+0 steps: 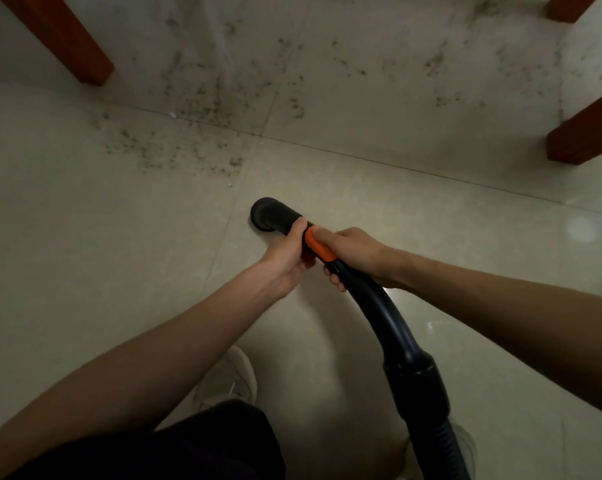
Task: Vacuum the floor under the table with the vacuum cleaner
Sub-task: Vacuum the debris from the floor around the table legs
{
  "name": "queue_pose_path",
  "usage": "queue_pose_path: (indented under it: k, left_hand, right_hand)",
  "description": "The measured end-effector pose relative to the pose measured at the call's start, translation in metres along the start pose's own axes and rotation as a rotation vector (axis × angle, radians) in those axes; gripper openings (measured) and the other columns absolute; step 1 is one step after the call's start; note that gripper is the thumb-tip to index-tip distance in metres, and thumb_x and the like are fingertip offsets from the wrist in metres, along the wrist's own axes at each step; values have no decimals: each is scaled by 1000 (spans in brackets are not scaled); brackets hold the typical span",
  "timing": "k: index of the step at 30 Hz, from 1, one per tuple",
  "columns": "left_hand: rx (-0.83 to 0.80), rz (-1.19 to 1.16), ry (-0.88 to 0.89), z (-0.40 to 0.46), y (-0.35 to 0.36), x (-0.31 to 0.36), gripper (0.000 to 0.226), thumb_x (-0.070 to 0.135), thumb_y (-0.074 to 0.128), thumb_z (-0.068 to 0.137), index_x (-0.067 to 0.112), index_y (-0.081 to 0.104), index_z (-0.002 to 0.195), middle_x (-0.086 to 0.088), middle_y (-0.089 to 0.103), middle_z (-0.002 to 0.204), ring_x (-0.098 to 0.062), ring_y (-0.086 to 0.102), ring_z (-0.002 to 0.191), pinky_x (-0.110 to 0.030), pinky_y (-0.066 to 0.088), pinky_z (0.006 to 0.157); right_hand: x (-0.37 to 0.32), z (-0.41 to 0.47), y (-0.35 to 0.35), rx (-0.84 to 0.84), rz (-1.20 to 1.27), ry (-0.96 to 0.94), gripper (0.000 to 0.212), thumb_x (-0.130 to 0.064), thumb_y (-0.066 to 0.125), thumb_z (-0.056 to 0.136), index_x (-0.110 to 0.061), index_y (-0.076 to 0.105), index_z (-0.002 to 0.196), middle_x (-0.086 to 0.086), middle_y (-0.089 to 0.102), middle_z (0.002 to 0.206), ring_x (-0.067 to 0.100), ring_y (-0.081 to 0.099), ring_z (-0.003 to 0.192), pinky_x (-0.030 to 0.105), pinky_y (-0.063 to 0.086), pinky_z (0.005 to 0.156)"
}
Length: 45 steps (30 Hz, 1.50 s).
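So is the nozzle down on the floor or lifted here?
Down, as far as one view shows: the nozzle mouth meets the floor with no gap visible, short of the dirt. Both hands grip the tube.

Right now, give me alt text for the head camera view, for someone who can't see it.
Two bare hands hold a black vacuum hose over a pale tiled floor: the left hand grips the nozzle, the right hand the handle by an orange button. Dark dirt lies ahead between wooden table legs.
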<state>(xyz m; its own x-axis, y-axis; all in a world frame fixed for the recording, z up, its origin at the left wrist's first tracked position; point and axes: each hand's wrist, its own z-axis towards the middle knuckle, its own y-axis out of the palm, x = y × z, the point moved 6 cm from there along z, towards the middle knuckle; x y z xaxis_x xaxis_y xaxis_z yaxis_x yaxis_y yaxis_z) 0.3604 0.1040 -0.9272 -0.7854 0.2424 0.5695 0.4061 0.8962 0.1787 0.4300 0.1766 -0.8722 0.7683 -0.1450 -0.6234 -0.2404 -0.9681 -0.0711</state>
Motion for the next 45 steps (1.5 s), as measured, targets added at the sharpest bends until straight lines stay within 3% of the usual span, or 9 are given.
queue_pose_path:
  k: [5, 10, 15, 19, 25, 31, 35, 38, 45]
  left_hand:
    - [55, -93, 28, 20, -32, 25, 43, 32, 45, 98, -3, 52, 122, -10, 61, 90, -18, 60, 81, -27, 50, 72]
    - [91, -100, 60, 41, -46, 46, 31, 33, 45, 98, 4, 57, 93, -9, 61, 83, -19, 60, 80, -32, 51, 79]
    - [135, -42, 69, 59, -50, 67, 37, 38, 49, 95, 3, 58, 104, -8, 62, 81, -18, 61, 74, -32, 52, 74]
    - [96, -12, 77, 73, -45, 87, 30, 39, 50, 94, 10, 55, 85, -8, 62, 83, -22, 62, 84, -39, 52, 90]
    - [57, 36, 58, 88, -35, 105, 34, 41, 51, 92, 8, 58, 99, -9, 66, 90, -21, 65, 83, -37, 55, 86]
    - [-16, 19, -18, 88, -23, 116, 29, 39, 48, 95, 13, 52, 83, -6, 60, 84, -20, 60, 88, -37, 50, 95]
    - [-69, -50, -77, 85, -18, 128, 38, 37, 45, 97, 3, 54, 113, -7, 59, 83, -16, 59, 76, -31, 54, 77]
    - [-84, -130, -110, 80, -16, 140, 33, 34, 43, 99, 4, 53, 109, -7, 56, 81, -15, 55, 70, -23, 47, 58]
    - [-61, -127, -105, 77, -14, 153, 43, 34, 44, 99, 3, 47, 129, -14, 60, 104, -19, 57, 80, -32, 50, 77]
  right_hand:
    - [-33, 24, 24, 5, -57, -16, 43, -39, 42, 99, 1, 54, 92, 11, 54, 61, 14, 50, 40, 21, 45, 40]
    - [-53, 50, 36, 36, -85, 4, 48, -41, 43, 98, 5, 57, 98, 10, 56, 61, 15, 52, 41, 23, 46, 42]
    - [-74, 65, 35, 85, -83, 5, 51, -41, 42, 98, 7, 62, 99, 9, 56, 59, 14, 52, 41, 23, 47, 42]
    - [-90, 77, 28, 120, -67, 8, 51, -41, 43, 98, 7, 61, 98, 10, 56, 60, 15, 51, 42, 23, 47, 42]
    - [-103, 90, 16, 167, -56, 45, 51, -42, 42, 98, 5, 61, 98, 8, 56, 58, 15, 51, 41, 23, 47, 42]
    - [-117, 90, 7, 202, -97, 83, 53, -42, 41, 99, 8, 60, 103, 10, 57, 61, 14, 52, 40, 22, 47, 42]
    - [-127, 88, 8, 199, -50, 105, 53, -43, 42, 98, 8, 58, 101, 11, 57, 61, 17, 53, 44, 25, 48, 44]
    - [-136, 85, 9, 164, -6, 121, 52, -46, 45, 97, 5, 55, 100, 12, 56, 59, 19, 53, 46, 27, 48, 45]
    - [-134, 70, 9, 118, 20, 133, 56, -54, 45, 94, 1, 52, 95, 11, 55, 60, 16, 53, 42, 24, 48, 43]
